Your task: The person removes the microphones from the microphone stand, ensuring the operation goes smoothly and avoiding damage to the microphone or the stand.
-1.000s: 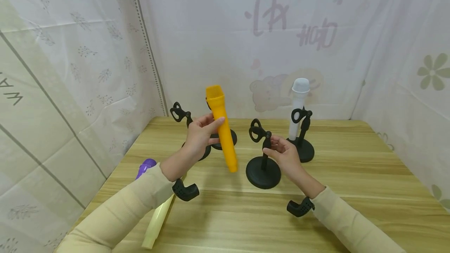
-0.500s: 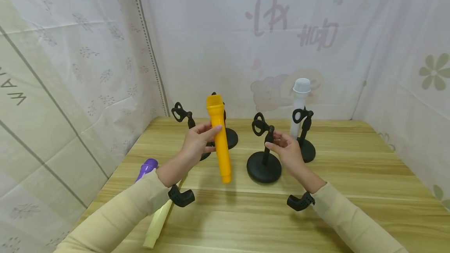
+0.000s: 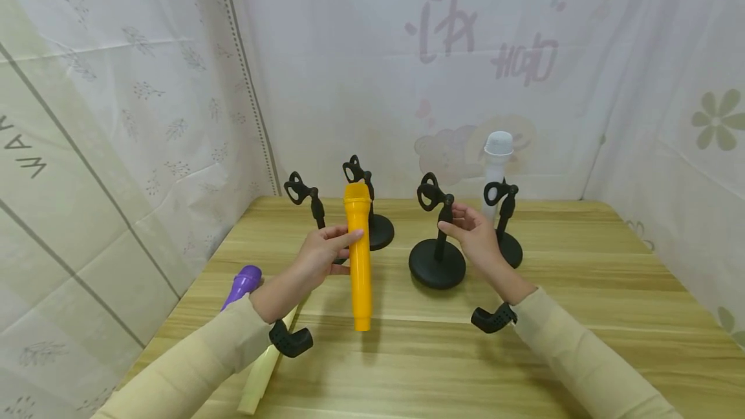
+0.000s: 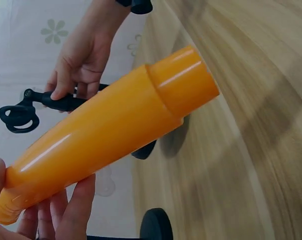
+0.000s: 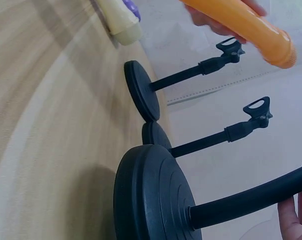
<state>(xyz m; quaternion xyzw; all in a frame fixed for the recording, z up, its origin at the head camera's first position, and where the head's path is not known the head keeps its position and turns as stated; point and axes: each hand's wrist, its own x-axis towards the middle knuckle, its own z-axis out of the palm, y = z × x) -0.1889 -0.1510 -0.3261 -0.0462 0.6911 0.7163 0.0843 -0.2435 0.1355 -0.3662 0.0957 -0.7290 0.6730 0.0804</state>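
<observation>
My left hand [image 3: 317, 254] pinches an orange-yellow microphone [image 3: 360, 277] between thumb and fingers, head end up, above the table. In the left wrist view the microphone [image 4: 100, 127] slants across the picture, its tail end towards the upper right. My right hand [image 3: 476, 238] grips the upper pole of a black desktop microphone stand [image 3: 436, 265]. The stand's open clip faces left, towards the microphone but apart from it. From the right wrist, the stand's round base [image 5: 156, 195] looms large, with a shadow on the wood beside it.
Two more black stands, one at back centre [image 3: 381, 231] and one at left [image 3: 299, 189], have bare clips. Behind my right hand, a white microphone [image 3: 498, 144] stands at another stand [image 3: 510, 251]. Purple [image 3: 244, 279] and pale yellow [image 3: 262, 374] microphones lie at left.
My left hand has brought the orange-yellow microphone down and nearer, turning it more upright. The right hand has shifted the held stand slightly away from me.
</observation>
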